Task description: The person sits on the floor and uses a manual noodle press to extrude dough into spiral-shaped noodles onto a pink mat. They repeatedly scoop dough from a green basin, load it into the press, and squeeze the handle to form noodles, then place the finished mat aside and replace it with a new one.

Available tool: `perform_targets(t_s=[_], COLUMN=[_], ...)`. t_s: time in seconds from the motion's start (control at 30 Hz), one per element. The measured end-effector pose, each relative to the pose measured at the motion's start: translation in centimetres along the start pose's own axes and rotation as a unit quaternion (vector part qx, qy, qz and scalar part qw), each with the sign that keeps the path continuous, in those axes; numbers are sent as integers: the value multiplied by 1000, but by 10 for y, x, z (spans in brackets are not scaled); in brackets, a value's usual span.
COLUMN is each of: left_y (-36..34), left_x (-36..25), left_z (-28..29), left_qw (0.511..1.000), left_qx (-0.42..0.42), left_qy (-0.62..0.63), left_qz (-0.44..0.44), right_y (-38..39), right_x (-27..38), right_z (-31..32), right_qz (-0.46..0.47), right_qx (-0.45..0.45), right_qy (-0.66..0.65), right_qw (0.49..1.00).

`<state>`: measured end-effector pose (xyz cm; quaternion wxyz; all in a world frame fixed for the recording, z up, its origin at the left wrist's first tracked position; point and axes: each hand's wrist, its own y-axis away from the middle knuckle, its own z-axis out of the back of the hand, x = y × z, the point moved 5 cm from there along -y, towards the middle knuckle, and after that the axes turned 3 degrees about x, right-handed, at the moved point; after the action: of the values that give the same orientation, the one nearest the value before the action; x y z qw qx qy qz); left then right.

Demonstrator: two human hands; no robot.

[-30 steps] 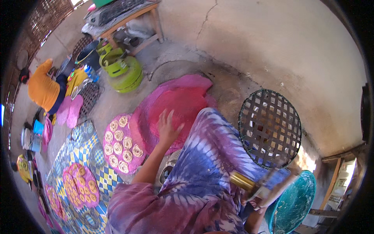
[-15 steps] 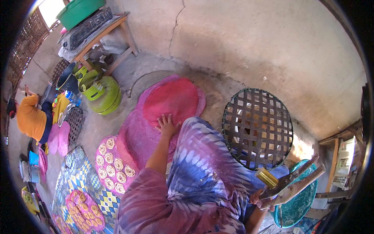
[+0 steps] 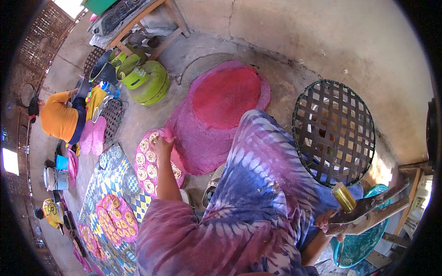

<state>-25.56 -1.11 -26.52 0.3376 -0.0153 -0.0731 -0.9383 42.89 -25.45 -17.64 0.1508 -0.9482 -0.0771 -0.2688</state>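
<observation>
My left hand (image 3: 162,146) is at the left edge of a large pink round mat (image 3: 202,149), its fingers closed on that raised edge. A smaller red round mat (image 3: 225,96) lies over the far part of the pink one. Just left of the hand is another pink mat bearing several coils of pale noodle-like strands (image 3: 143,158). On the right, my right hand (image 3: 324,221) grips a two-armed wooden press (image 3: 368,216) fitted with a brass-coloured cylinder (image 3: 343,197). The press is held above a teal basin (image 3: 354,250).
A dark lattice-woven round stand (image 3: 334,131) is at my right by the wall. Green gas cylinders (image 3: 149,83) stand near a wooden table (image 3: 138,20). More coil-covered mats (image 3: 117,218) lie on a patterned sheet (image 3: 131,179). A person in orange (image 3: 60,117) sits at far left.
My left hand has moved from the red mat leftward to the pink mat's edge and closed on it. The view has shifted; my right hand still holds the press.
</observation>
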Motion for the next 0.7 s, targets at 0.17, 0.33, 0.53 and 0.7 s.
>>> perform_targets(t_s=[0.17, 0.33, 0.53, 0.7], left_y=[-19, -39, -115, -175], left_x=[-42, -32, -38, -41], left_z=[-18, -33, -65, -102], left_qw=[999, 993, 986, 951], left_qx=[-4, 3, 59, 224], left_qy=[48, 119, -10, -121], left_qz=[-25, 1, -153, -176], right_y=[7, 13, 3, -10], right_x=[5, 4, 2, 9], right_z=[1, 6, 6, -4], right_qz=[-3, -1, -1, 30], right_qx=[7, 11, 23, 32], right_qy=[16, 19, 41, 75], right_qw=[1000, 1000, 999, 996])
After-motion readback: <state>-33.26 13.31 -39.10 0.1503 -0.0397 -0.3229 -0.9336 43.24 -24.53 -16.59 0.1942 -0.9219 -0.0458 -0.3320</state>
